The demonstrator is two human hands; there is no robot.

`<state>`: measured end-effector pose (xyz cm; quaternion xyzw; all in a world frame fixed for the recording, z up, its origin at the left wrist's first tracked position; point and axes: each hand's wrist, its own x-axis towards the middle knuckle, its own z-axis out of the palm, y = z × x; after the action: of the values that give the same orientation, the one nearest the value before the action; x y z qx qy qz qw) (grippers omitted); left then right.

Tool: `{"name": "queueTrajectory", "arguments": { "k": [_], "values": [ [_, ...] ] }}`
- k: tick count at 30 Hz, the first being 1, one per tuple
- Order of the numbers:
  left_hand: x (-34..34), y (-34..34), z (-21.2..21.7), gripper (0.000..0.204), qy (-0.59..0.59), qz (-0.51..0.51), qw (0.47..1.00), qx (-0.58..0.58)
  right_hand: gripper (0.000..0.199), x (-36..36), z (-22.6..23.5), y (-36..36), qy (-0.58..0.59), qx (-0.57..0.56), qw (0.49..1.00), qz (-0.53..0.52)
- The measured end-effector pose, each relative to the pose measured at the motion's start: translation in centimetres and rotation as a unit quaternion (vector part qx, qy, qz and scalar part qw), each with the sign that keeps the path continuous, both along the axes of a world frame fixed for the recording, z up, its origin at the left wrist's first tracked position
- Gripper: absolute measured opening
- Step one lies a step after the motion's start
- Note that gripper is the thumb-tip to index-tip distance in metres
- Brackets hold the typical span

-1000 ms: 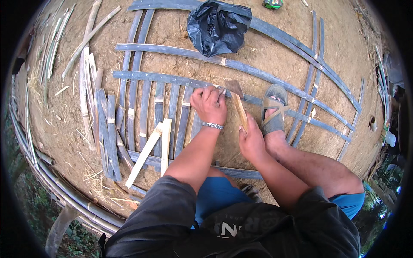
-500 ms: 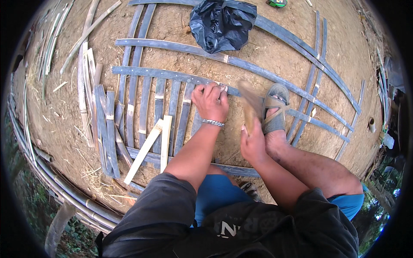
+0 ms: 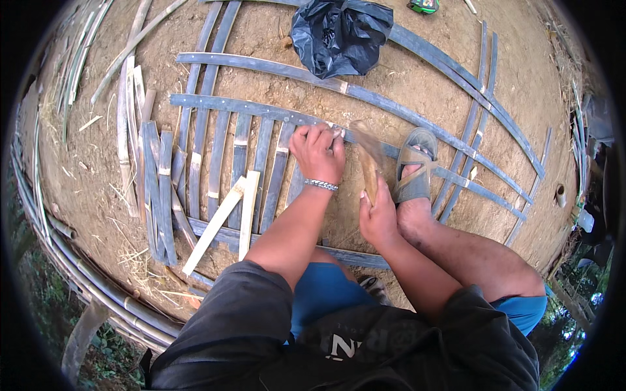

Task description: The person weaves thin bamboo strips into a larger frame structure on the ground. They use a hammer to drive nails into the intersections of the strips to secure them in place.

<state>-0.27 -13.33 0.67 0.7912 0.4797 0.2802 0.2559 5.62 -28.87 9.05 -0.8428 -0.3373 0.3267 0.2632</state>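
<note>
Now our left hand (image 3: 317, 153) is pressed down on the long grey bamboo slat (image 3: 248, 111) that runs crosswise over the upright slats (image 3: 225, 163) of the frame on the bare earth. Its fingers (image 3: 312, 135) lie close together and curl forward; at their tips they seem to pinch something small against the slat, but we cannot tell what. A bead bracelet (image 3: 321, 185) sits on that wrist.

Just to the right of those fingers, our right hand (image 3: 378, 218) is wrapped shut around the handle of a wooden-looking tool (image 3: 366, 156). Its upper end is smeared with motion blur and reaches up to the slat beside the left fingertips. A second ago the tool lay tilted lower across the hand; half a second ago it was blurred further right, near the sandal. It is plainly swinging, so we judge that we are striking at the spot the left fingers hold. The left hand has hardly shifted.

Our sandalled right foot (image 3: 414, 173) stands on the same slat, just beyond the tool. Two pale, freshly split strips (image 3: 228, 218) lie below-left of the left hand. A black plastic bag (image 3: 339, 32) lies well above the fingers.
</note>
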Motion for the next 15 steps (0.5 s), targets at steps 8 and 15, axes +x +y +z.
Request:
{"name": "queueTrajectory", "arguments": {
  "k": [8, 15],
  "values": [
    [-1.0, 6.8, 1.6, 0.036, 0.031, 0.062, 0.993, 0.096, 0.056, -0.3, 0.3, -0.4, 0.070, 0.027, 0.992, -0.098],
    [1.4, 12.3, -0.3, 0.064, 0.232, 0.005, 0.972, 0.031, 0.055, 0.3, -0.4, -0.3, 0.080, -0.019, 0.996, -0.041]
  ]
}}
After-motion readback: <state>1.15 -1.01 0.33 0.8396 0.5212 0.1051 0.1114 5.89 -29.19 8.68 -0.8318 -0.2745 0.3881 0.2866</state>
